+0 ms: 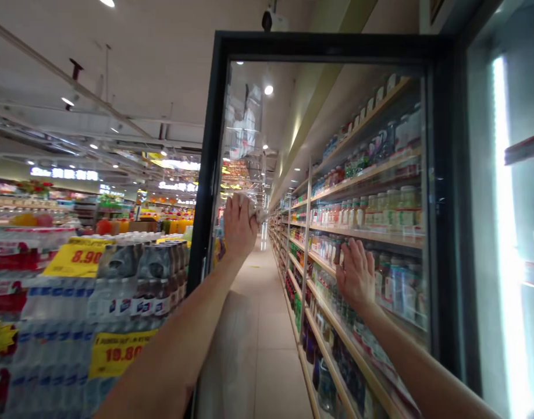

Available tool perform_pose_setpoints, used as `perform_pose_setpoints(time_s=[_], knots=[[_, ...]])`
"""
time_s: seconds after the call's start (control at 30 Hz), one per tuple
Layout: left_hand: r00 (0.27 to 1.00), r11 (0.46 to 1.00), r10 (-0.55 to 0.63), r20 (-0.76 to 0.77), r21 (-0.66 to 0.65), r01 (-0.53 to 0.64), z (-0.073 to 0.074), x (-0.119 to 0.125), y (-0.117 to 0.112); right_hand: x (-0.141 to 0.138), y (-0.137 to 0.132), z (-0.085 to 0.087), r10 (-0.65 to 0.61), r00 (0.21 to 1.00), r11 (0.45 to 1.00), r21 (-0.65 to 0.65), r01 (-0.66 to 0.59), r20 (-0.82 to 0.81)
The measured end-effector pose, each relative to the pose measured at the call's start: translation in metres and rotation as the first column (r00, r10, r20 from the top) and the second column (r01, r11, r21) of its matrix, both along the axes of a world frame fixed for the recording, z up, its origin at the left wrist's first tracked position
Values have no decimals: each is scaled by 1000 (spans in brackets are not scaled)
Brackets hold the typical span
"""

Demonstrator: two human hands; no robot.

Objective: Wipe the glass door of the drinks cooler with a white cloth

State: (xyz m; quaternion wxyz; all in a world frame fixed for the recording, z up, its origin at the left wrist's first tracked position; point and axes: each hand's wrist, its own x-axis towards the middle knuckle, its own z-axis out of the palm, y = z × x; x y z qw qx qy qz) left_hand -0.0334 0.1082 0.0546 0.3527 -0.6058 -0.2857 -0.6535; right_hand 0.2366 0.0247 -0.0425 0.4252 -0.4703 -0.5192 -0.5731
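A black-framed glass door [441, 192] stands swung open in front of me. My left hand [239, 230] is raised against the left part of its pane, fingers bent over a pale, crumpled cloth [260, 216]. Only a small piece of that cloth shows at the right side of the hand. My right hand [358, 273] rests on the lower right of the glass, holding nothing, with its fingers stretched out. Shelves of bottled drinks [393, 209] show through the pane.
To the left stand stacked packs of bottles [123, 308] with yellow price signs [118, 352]. A lit cooler interior with a shelf [526, 150] is at the right. Behind the glass, a tiled aisle [267, 326] runs away beside long shelves.
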Motion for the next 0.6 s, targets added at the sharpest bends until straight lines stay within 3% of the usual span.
perform_pose_setpoints(time_s=[0.03,0.1,0.17,0.23,0.3,0.37,0.43,0.47,0.53,0.6], knots=[[1000,1000,-3,12,0,3,-1,4,-1,0,0,0,-2,1000,1000,0,2,-4],[984,999,-16,-177,41,23,-11,27,-10,0,0,0,0,1000,1000,-3,0,-6],[862,992,-6,-506,103,68,-23,51,-21,2,0,-1,8,1000,1000,-8,-8,4],[760,990,12,-649,115,83,-23,54,-25,3,0,0,16,1000,1000,-13,-16,2],[846,997,8,-533,73,37,-11,33,-19,3,0,0,19,1000,1000,-12,-20,-4],[975,1000,4,-221,12,-1,2,5,-9,2,-1,0,18,1000,1000,-16,-18,-16],[997,1000,7,-83,-23,-9,4,-7,-5,1,-2,0,18,1000,1000,-20,-19,-21],[993,1000,4,-118,-20,-7,0,-4,-6,0,-2,0,18,1000,1000,-22,-18,-22],[927,1000,-8,-374,20,17,-14,14,-13,0,-3,0,17,1000,999,-27,-17,-22],[757,997,-3,-654,61,57,-22,34,-22,1,-4,1,19,1000,999,-26,-19,-18]])
